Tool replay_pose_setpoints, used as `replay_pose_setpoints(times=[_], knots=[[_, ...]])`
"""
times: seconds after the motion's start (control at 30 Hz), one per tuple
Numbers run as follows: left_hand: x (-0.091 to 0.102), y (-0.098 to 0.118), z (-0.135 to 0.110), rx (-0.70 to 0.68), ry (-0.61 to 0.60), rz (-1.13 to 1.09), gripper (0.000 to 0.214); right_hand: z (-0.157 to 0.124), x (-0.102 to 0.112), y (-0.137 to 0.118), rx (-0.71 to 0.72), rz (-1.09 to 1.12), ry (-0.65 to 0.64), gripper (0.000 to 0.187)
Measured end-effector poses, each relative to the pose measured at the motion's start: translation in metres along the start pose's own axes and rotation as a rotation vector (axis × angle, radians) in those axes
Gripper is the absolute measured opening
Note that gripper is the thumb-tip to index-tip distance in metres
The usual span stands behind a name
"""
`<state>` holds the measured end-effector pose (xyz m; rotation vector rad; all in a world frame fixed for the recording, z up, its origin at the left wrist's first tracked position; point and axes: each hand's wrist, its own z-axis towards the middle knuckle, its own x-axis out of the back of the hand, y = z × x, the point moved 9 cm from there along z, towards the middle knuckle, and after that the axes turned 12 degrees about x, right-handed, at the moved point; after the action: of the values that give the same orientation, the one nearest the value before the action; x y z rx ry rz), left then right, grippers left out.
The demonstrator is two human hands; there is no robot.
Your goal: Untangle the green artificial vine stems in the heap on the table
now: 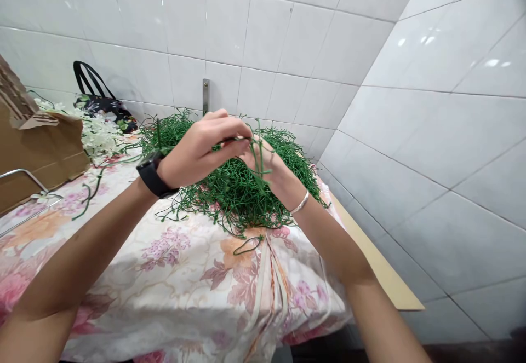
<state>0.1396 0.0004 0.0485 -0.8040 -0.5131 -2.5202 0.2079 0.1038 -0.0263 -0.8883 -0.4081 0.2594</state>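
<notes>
My left hand (201, 149), with a black watch on its wrist, is raised above a heap of thin green artificial stems (238, 188) on the floral tablecloth (172, 275). Its fingers pinch one green sprig (258, 152) at the fingertips. My right hand (269, 166), a silver bangle on the wrist, sits just behind and under the left one, fingers closed on the same sprig. The sprig hangs down between both hands, a little above the heap.
A brown cardboard box (36, 149) stands at the left, with white artificial flowers (96, 133) and a dark floral bag (102, 105) behind it. A metal chair rail (20, 174) shows at far left. White tiled walls close in behind and on the right.
</notes>
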Motion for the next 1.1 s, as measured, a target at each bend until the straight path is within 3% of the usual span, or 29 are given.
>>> replay_pose_setpoints(times=[0.13,0.23,0.4,0.6,0.83,1.1], knots=[[0.009,-0.033,0.005,0.14,-0.003,0.065,0.013,0.006,0.047,-0.011,0.016,0.098,0.232,0.033],[0.006,-0.054,0.007,0.205,-0.036,0.11,0.011,0.004,0.058,-0.042,0.132,-0.019,0.192,0.024],[-0.014,-0.058,0.009,0.198,-0.131,0.114,0.01,-0.004,0.033,-0.079,0.217,-0.363,-0.026,0.026],[-0.024,-0.041,0.006,0.107,-0.146,0.114,0.011,-0.009,0.007,-0.08,0.288,-0.694,-0.208,0.027],[-0.021,-0.053,0.007,0.19,-0.05,0.069,0.027,-0.008,0.003,-0.08,0.394,-0.832,-0.225,0.023],[-0.022,-0.053,0.006,0.184,-0.008,0.135,0.018,-0.01,-0.006,-0.074,0.368,-1.129,-0.249,0.014]])
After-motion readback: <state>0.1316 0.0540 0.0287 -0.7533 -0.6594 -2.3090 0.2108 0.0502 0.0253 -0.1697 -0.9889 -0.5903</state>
